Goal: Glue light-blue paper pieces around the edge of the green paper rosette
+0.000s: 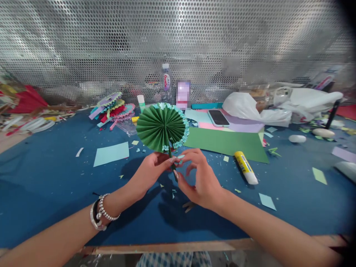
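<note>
A round, pleated green paper fan stands upright above the table, with small light-blue paper pieces along its top and right edge. My left hand is closed on the fan's green stem just under the disc. At the lower part of the stem, my right hand has its thumb near the stem and its index finger beside a small light-blue piece. Whether those right fingers grip the piece or only touch it cannot be made out.
On the blue table lie a glue stick, a green sheet, a light-blue sheet, a phone and paper scraps. Folded paper fans are piled back left; a bottle stands behind.
</note>
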A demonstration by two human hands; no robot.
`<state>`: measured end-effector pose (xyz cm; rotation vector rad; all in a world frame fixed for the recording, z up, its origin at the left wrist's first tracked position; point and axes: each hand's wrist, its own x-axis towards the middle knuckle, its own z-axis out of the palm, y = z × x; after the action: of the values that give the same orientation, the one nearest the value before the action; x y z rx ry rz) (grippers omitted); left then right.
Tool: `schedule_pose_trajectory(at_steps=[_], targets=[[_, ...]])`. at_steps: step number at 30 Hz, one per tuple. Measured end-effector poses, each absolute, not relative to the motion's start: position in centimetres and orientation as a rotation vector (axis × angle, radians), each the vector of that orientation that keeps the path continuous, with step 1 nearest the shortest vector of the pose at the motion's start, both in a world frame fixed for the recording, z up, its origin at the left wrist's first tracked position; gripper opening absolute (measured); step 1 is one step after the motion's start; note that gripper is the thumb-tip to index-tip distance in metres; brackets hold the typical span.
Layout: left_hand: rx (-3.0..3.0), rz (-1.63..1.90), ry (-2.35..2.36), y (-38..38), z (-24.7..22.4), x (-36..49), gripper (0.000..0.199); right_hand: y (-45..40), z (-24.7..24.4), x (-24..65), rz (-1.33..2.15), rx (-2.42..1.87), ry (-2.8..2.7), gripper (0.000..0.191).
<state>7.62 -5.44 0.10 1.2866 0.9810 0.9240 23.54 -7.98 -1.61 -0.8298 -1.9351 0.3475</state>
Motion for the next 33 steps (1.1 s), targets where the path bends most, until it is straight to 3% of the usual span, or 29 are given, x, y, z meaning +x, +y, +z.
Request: schedule_pose_trajectory(at_steps=[10, 24, 33], targets=[[1.252, 0.831, 1.062, -5.3, 0.8, 7.0, 0.017, -7.3, -0.3, 25.5, 0.148, -0.917, -1.859, 0.039], [1.592, 0.538, 1.192, -5.1, 0.7, 6.3, 0.03, -4.9, 0.3, 27.3, -0.38, -1.059, -2.162, 0.02], [1.698, 0.395, 1.089, -5.6, 0.6, 6.4, 0.033, -5.9, 0.9, 26.8, -0.414, -0.981, -2.428, 0.013]])
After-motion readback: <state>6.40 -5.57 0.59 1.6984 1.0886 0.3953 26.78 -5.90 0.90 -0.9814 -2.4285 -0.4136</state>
